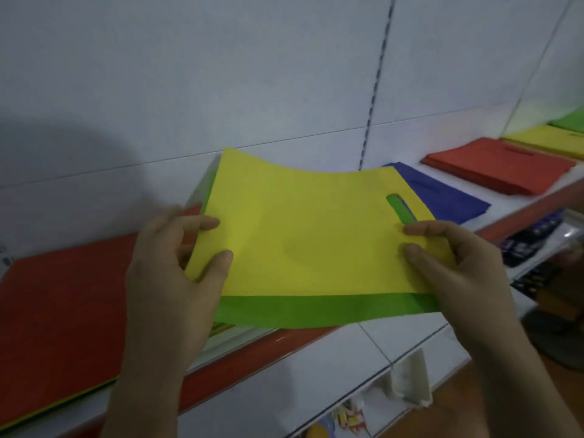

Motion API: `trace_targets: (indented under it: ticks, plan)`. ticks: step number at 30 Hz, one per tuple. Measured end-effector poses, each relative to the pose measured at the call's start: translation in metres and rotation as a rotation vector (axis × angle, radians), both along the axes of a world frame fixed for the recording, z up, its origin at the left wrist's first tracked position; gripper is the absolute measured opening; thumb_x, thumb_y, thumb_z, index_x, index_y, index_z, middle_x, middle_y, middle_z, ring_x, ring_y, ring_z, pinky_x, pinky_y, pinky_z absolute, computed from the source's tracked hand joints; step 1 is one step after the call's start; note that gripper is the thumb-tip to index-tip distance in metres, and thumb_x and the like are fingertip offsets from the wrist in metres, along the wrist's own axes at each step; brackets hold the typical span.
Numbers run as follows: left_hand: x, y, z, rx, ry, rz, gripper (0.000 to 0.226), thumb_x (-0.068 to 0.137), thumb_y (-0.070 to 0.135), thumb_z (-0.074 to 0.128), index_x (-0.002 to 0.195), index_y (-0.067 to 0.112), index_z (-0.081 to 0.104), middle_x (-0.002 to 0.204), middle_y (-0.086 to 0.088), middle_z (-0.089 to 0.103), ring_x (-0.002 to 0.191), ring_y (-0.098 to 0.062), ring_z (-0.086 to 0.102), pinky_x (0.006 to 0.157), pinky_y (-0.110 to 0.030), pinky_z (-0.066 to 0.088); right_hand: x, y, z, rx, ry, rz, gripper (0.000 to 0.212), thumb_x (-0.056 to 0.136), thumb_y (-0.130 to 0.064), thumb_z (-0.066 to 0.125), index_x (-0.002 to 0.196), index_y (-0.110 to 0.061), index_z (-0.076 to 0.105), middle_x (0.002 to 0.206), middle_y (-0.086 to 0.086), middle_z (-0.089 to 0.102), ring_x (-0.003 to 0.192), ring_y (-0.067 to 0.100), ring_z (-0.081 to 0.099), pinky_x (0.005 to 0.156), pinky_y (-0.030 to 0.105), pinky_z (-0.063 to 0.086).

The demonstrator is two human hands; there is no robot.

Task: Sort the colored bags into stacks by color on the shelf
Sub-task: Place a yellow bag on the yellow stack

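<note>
A yellow bag (303, 232) with a slot handle is held above the shelf, bowed in the middle. My left hand (170, 263) pinches its left edge and my right hand (455, 263) pinches its right edge near the handle. Under it lies a green bag (316, 312), showing along the front edge and through the handle slot. A red bag pile (63, 311) lies at the left with a yellow-green edge beneath it. A blue bag (442, 197) lies behind on the right. Farther right sit a red stack (499, 167), a yellow stack (546, 140) and a green stack (568, 120).
The white shelf (395, 330) has a red front lip and a white back wall with a slotted upright (376, 90). Below it, a lower shelf holds dark packets (531, 245) and small items. A fan base (556, 333) stands on the floor at the right.
</note>
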State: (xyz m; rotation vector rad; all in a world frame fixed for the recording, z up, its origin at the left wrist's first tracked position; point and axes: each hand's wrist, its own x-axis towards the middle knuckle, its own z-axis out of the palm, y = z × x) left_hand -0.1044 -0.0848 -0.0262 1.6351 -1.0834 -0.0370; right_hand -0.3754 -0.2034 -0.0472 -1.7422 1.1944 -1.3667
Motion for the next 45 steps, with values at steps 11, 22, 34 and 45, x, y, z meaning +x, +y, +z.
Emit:
trace_targets:
  ticks: [11,22,34,45]
  plan:
    - [-0.181,-0.125,-0.018,-0.029,0.103,-0.256,0.017,0.085,0.023,0.075,0.093,0.036,0.067,0.088,0.015,0.069,0.081,0.001,0.064,0.064,-0.022,0.045,-0.203,-0.049,0.01,0.02,-0.011,-0.231,0.013,0.093,-0.021,0.067,0.096,-0.034,0.07,0.098,-0.01,0.063,0.07,0.008,0.062,0.051,0.019,0.048]
    - [-0.38,-0.234,-0.037,0.039,0.019,-0.496,0.009,0.09,0.03,0.071,0.097,0.036,0.068,0.084,0.009,0.068,0.078,-0.007,0.064,0.067,-0.043,0.056,-0.415,-0.087,-0.001,0.058,0.066,-0.448,0.013,0.094,-0.026,0.064,0.1,-0.033,0.072,0.091,-0.01,0.063,0.077,0.005,0.061,0.063,0.045,0.055]
    - [-0.536,-0.365,-0.04,0.008,-0.011,-0.719,0.013,0.088,0.03,0.073,0.099,0.034,0.07,0.098,0.019,0.068,0.093,0.002,0.061,0.072,-0.026,0.047,-0.556,-0.146,-0.019,0.132,-0.069,-0.638,0.018,0.085,-0.028,0.076,0.101,-0.035,0.074,0.096,-0.01,0.069,0.079,0.009,0.068,0.062,0.033,0.06]
    - [-0.638,-0.546,-0.021,-0.044,0.008,-0.626,0.024,0.081,0.039,0.062,0.101,0.029,0.071,0.082,0.012,0.063,0.077,-0.012,0.056,0.071,-0.04,0.052,-0.656,-0.343,0.005,0.037,0.071,-0.619,0.023,0.088,-0.023,0.074,0.111,-0.023,0.072,0.097,-0.015,0.066,0.081,-0.002,0.065,0.062,0.02,0.056]
